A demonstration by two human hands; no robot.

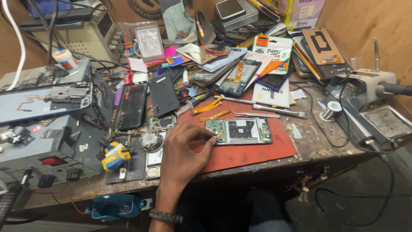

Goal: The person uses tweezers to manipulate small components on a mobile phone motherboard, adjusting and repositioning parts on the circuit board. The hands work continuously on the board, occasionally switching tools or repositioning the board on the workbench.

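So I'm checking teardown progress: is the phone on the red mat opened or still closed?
Opened: the phone lies flat with green circuit board and metal shields exposed.

An opened phone point(238, 131) lies flat, back cover off, on a red mat point(257, 152) near the front edge of the counter point(315, 141). Its long sides run along that edge. The insides show: a green circuit board around the rim, a silver metal shield with a dark square in the middle, and small parts at the left end. The left hand point(182, 157) touches that left end with its fingertips point(210, 141).
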